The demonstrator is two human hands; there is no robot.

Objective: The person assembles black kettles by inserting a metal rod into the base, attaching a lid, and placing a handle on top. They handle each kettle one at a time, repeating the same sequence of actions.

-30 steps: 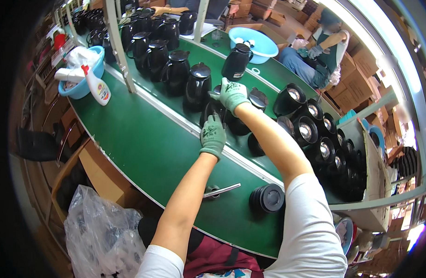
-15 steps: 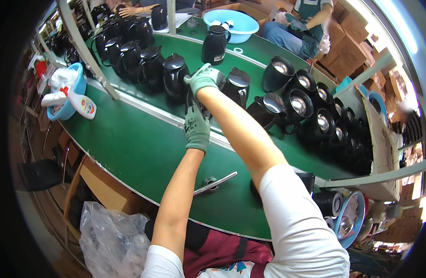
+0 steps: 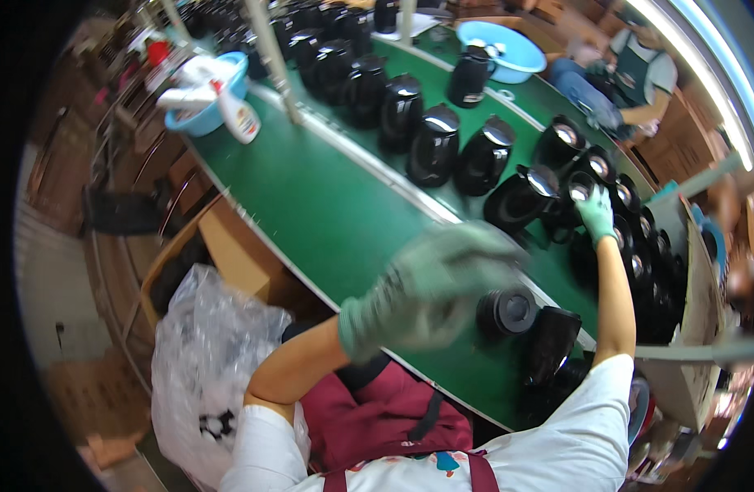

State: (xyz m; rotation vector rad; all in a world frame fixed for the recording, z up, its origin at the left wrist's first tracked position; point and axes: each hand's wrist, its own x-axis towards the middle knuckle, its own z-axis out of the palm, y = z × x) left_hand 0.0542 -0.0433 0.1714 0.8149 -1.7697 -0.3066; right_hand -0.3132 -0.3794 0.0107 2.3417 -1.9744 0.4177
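My right hand [image 3: 596,215], in a green-and-white work glove, is at the rim of an open black jug [image 3: 580,187] with a shiny silver inside, its fingers and thumb closed on the rim. Smeared by motion, my left hand [image 3: 442,283] is above the green table near me, in the same kind of glove; whether it holds anything cannot be made out. A black jug with a silver-topped lid [image 3: 520,197] leans to the left of my right hand. More lidded black jugs [image 3: 434,148] stand in a row leading left.
Several open black jugs [image 3: 639,262] crowd the right side. A round black part [image 3: 508,312] and a black cylinder [image 3: 551,344] are at the near right edge. A spray bottle [image 3: 238,115], blue basins [image 3: 501,51] and a plastic bag [image 3: 217,353] surround the table [image 3: 311,189]. A co-worker [image 3: 631,78] sits opposite.
Both hands have left the lidded jug in the row. My right hand has moved right to an open jug; my left has drawn back toward me. The view has shifted right.
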